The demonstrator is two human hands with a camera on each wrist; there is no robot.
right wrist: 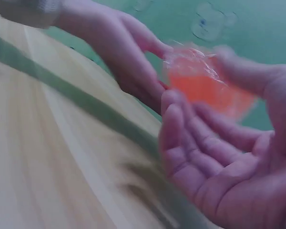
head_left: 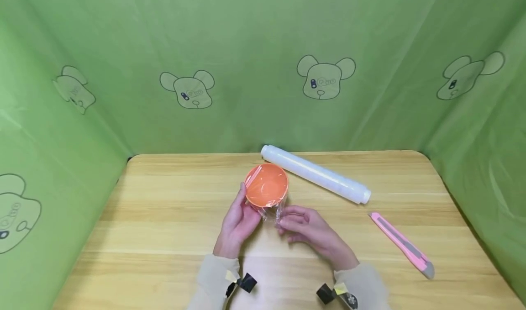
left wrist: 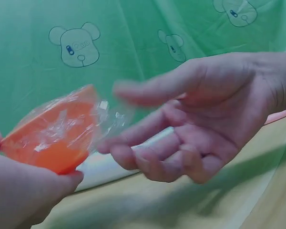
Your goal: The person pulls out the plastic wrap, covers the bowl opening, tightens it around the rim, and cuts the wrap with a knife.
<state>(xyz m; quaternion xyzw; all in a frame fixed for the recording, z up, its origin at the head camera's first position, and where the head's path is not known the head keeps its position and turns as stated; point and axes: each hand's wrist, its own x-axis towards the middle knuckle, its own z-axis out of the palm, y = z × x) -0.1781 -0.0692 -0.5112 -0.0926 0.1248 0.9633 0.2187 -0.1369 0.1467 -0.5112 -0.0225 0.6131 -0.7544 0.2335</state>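
Note:
An orange bowl (head_left: 268,185) with clear plastic wrap stretched over its mouth is held up above the table. My left hand (head_left: 239,221) grips it from the left side, thumb near the rim and fingers underneath. A pale strip crosses the bowl's left part. Crumpled loose film (left wrist: 109,117) hangs off the side facing my right hand (head_left: 306,230). In the left wrist view that hand's thumb stands apart from its loosely bent fingers, and a fingertip (left wrist: 104,145) is right at the film's edge. The right wrist view, blurred, shows the wrapped bowl (right wrist: 205,90) beyond the fingers.
A roll of plastic wrap (head_left: 316,174) lies slanted at the back of the wooden table (head_left: 164,200). To the right lies a pink utility knife (head_left: 400,244) with a grey end. Green curtains (head_left: 255,118) with bear heads enclose the back and both sides.

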